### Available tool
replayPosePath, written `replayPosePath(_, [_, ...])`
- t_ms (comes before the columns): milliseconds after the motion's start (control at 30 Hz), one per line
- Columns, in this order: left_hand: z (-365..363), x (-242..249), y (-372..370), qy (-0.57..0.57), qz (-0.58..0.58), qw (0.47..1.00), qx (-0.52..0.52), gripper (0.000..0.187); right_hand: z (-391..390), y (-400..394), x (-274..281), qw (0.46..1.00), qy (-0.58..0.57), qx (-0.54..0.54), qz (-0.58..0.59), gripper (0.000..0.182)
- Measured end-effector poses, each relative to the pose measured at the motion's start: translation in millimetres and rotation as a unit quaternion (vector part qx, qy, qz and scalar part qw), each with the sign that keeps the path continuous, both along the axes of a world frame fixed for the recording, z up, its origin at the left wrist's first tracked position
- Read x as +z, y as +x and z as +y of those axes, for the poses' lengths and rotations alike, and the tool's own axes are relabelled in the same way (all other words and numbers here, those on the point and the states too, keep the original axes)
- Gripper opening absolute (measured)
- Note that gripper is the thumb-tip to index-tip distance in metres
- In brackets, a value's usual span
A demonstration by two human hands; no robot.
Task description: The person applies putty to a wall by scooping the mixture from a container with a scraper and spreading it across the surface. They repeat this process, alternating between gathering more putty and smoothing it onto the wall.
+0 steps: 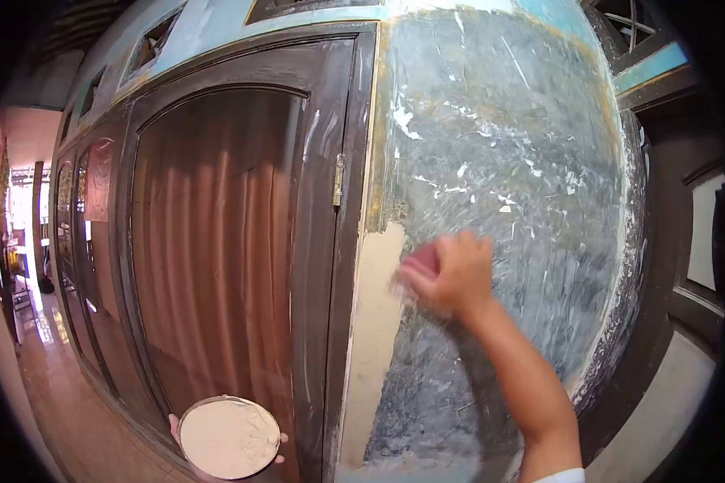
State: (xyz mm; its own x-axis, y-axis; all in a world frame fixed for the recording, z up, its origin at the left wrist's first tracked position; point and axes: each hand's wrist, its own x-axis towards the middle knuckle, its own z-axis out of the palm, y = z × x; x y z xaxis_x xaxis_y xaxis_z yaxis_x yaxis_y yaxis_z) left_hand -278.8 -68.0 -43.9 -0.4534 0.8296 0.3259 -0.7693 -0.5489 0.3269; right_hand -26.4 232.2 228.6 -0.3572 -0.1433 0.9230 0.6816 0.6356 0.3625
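My right hand (447,274) is raised against a scraped grey-blue wall panel (507,161). It grips a small reddish tool (421,259) whose shape is blurred by motion. Left of the hand a cream strip of putty (376,322) covers the panel's edge. Low in the view, my left hand (176,428) holds up a round metal bowl (229,437) filled with cream putty; only the fingertips show around its rim.
A dark wooden door frame (330,241) with a hinge stands left of the panel, a brown curtain behind its glass. More dark windows run along a tiled corridor (64,402) at the left. Another dark frame stands at the right.
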Motion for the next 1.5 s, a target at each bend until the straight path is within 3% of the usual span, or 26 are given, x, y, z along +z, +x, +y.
replayPosePath(33, [-2,0,1,0.001,0.001,1.000,0.001,0.110,14,3,26,0.990,-0.035,-0.004,0.133,0.060])
replayPosePath(67, [-3,0,3,0.003,0.001,1.000,0.002,0.110,17,9,37,0.990,-0.038,-0.004,0.132,0.060])
replayPosePath(133, [-6,-3,6,0.008,0.001,1.000,0.004,0.109,17,18,47,0.961,-0.082,0.022,0.264,0.059])
replayPosePath(167, [-7,-4,7,0.009,0.001,1.000,0.004,0.108,20,12,28,0.974,-0.016,0.052,0.222,0.057])
replayPosePath(233, [-8,-7,8,0.016,0.004,1.000,0.005,0.108,3,0,-18,0.997,-0.006,0.054,0.052,0.058])
replayPosePath(333, [-15,-9,10,0.019,0.006,1.000,0.006,0.108,0,-14,-68,0.992,0.061,0.049,-0.101,0.060])
replayPosePath(400, [-17,-7,11,0.025,0.010,1.000,0.006,0.108,12,-15,-22,0.998,0.033,0.032,0.041,0.063])
replayPosePath(467, [-20,-8,14,0.033,0.011,0.999,0.006,0.108,8,-7,38,0.975,-0.080,0.009,0.209,0.065])
replayPosePath(567, [-29,-1,19,0.052,-0.033,0.998,-0.009,0.107,12,-3,46,0.954,-0.065,0.100,0.274,0.065])
replayPosePath(600, [-34,1,20,0.049,-0.033,0.998,-0.008,0.107,8,-6,30,0.968,-0.087,0.108,0.209,0.063])
replayPosePath(667, [-38,4,22,0.018,-0.076,0.997,-0.018,0.108,-2,-14,-15,0.998,0.002,0.058,0.038,0.062])
replayPosePath(733, [-37,4,23,0.030,-0.083,0.996,-0.027,0.107,-2,-23,-44,0.993,0.030,0.066,-0.089,0.061])
replayPosePath(767, [-36,3,21,0.037,-0.055,0.998,-0.020,0.108,-1,-23,-38,0.995,0.007,0.024,-0.097,0.063])
replayPosePath(833, [-33,1,18,0.033,-0.021,0.999,-0.015,0.107,10,-19,12,0.997,0.028,-0.030,0.061,0.061])
replayPosePath(900, [-23,-2,23,0.035,-0.022,0.999,-0.016,0.108,9,-6,61,0.959,-0.067,-0.002,0.274,0.064])
replayPosePath(933, [-19,-4,26,0.032,-0.023,0.999,-0.017,0.109,5,-4,65,0.960,-0.067,-0.003,0.273,0.064])
replayPosePath(1000, [-11,-4,33,0.030,-0.061,0.996,-0.055,0.110,-4,0,66,0.930,-0.163,0.115,0.308,0.068])
replayPosePath(1133, [21,-3,48,0.105,-0.065,0.974,-0.191,0.114,-5,22,20,0.914,-0.219,0.251,0.232,0.061])
replayPosePath(1300, [63,15,84,0.102,-0.076,0.945,-0.302,0.115,-12,59,-9,0.887,-0.313,0.256,0.222,0.057])
replayPosePath(1367, [81,23,101,0.108,0.027,0.952,-0.286,0.114,-14,67,-25,0.875,-0.373,0.263,0.165,0.053])
replayPosePath(1400, [88,26,108,0.100,0.100,0.955,-0.262,0.114,-29,72,-34,0.872,-0.426,0.210,0.116,0.046])
replayPosePath(1500, [104,30,136,0.155,0.015,0.922,-0.355,0.113,-18,80,-91,0.741,-0.602,0.287,-0.072,0.046])
